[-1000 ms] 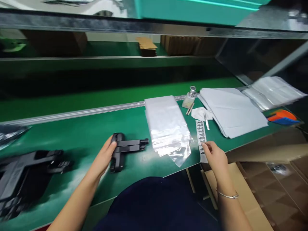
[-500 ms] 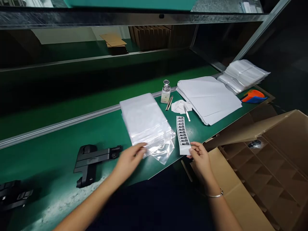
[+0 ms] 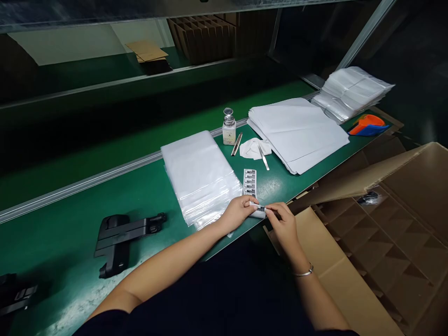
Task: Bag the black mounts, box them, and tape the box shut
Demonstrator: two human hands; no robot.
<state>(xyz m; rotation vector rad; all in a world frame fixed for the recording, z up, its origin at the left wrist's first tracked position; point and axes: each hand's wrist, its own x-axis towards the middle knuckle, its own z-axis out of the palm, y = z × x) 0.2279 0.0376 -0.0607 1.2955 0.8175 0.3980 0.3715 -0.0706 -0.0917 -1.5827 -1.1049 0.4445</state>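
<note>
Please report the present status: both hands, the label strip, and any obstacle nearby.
Left hand and right hand pinching long white paper strip of black-printed labels. Strip bent at hands. Translucent flat plastic bags beside left hand; nothing visibly blocking.

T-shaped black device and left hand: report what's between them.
The head view shows bare green tabletop by the black device, then the near end of the plastic bags beside the left hand.

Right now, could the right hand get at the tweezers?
Probably yes: the tweezers lie uncovered, partly on the cloth, and nothing visibly blocks the right hand, though it pinches the label strip.
</note>
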